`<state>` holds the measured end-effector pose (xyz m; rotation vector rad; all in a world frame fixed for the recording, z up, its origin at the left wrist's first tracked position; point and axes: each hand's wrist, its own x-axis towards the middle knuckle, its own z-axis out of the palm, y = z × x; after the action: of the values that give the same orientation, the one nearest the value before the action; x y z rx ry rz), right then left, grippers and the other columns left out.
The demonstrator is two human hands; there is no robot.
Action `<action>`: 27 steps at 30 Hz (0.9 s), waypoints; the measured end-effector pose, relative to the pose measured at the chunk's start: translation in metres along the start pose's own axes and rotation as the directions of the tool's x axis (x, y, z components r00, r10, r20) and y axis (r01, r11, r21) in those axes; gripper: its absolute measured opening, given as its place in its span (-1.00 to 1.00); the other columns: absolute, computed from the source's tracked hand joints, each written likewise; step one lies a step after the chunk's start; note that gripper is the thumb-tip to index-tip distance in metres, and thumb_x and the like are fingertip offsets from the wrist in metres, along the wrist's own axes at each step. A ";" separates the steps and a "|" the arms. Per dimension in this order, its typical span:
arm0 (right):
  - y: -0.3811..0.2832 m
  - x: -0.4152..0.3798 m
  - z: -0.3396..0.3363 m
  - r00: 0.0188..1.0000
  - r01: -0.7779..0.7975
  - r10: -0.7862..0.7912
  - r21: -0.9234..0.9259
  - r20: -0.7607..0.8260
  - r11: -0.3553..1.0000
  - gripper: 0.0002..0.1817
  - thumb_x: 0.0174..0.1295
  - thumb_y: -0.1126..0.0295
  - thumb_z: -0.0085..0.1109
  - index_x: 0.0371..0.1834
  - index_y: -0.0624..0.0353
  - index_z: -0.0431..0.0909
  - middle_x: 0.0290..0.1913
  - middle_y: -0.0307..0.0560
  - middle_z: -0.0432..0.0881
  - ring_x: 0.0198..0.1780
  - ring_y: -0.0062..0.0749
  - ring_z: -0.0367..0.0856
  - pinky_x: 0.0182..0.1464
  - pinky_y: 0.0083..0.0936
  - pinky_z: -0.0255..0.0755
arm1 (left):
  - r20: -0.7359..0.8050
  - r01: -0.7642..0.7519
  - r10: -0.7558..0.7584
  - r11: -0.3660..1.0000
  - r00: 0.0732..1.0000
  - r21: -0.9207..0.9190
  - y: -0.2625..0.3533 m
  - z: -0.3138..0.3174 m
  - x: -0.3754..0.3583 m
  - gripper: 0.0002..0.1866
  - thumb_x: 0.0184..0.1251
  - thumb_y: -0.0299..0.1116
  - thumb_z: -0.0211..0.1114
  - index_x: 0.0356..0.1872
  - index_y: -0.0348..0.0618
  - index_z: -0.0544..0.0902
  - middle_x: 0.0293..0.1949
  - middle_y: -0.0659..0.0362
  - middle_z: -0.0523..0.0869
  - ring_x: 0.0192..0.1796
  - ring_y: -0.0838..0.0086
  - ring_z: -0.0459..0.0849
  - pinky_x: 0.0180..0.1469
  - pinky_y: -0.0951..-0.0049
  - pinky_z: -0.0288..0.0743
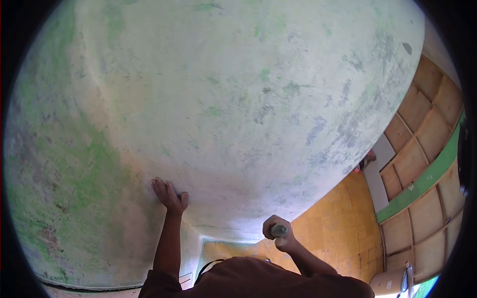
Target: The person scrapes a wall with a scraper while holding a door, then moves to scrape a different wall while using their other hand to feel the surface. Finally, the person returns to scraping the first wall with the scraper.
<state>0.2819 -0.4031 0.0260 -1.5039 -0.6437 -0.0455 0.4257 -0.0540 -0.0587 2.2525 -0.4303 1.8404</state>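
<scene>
A whitish wall [213, 119] with green and grey patches fills most of the head view. My left hand [170, 196] lies against it at lower left, near the corner, fingers stretched out and holding nothing. Lower and to the right, my right hand [285, 237] is closed round a tool's handle [279, 230]. Only the rounded, greyish end of that handle shows, pointing towards me. The rest of the tool is hidden by the fist, so its kind cannot be made out.
An orange-yellow tiled floor [333, 226] shows at lower right. Beyond it stands a brown panelled partition [422, 131] with a green band [422, 184] and a pale upright board [376, 184]. A cardboard box [388, 282] sits at the bottom right.
</scene>
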 end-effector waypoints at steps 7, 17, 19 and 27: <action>-0.007 -0.033 -0.015 0.992 -0.066 0.071 0.048 -0.108 0.997 -0.33 0.20 -0.25 0.08 -0.14 0.27 0.47 -0.52 -0.29 0.40 -0.48 -0.61 0.32 -0.39 -0.60 0.24 | 0.025 0.054 -0.053 0.997 0.998 -0.057 0.000 -0.002 0.001 -0.24 0.40 0.12 -0.09 0.39 -0.30 0.12 0.43 -0.28 0.01 0.45 -0.26 -0.05 0.39 -0.26 -0.22; -0.018 -0.065 -0.048 0.995 -0.080 0.066 -0.209 -0.077 0.975 -0.62 0.00 0.24 0.44 -0.22 0.25 0.56 -0.32 -0.06 0.56 -0.32 -0.30 0.52 -0.20 -0.44 0.41 | 0.368 0.525 -0.376 0.645 0.850 -0.555 0.137 -0.071 0.031 -0.31 0.14 -0.11 0.28 0.21 -0.35 0.35 0.22 -0.14 0.40 0.35 0.08 0.28 0.39 0.07 0.05; -0.015 -0.069 -0.057 0.993 -0.021 -0.018 -0.327 -0.114 0.945 -0.58 -0.08 0.20 0.50 -0.26 0.21 0.57 -0.24 -0.06 0.52 -0.12 -0.27 0.50 -0.11 -0.39 0.40 | 0.724 0.724 -0.210 0.444 0.657 -0.528 0.191 -0.080 0.043 -0.37 -0.15 -0.48 0.43 0.09 -0.27 0.45 0.11 -0.01 0.51 0.24 0.19 0.42 0.33 0.19 0.20; -0.044 -0.061 -0.076 0.955 0.202 -0.297 -0.708 -0.011 0.676 -0.47 -0.33 -0.01 0.57 -0.36 0.07 0.60 -0.04 -0.08 0.41 0.12 0.08 0.31 0.12 -0.03 0.31 | 0.792 0.880 0.385 -0.181 0.473 -0.438 0.324 -0.064 0.055 -0.28 0.09 -0.49 0.36 0.30 -0.16 0.22 0.13 0.07 0.45 0.18 0.39 0.45 0.22 0.35 0.34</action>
<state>0.2410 -0.4999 0.0448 -2.1160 -0.7731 -0.6686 0.2640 -0.3416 -0.0011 1.3260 -0.7987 -0.3925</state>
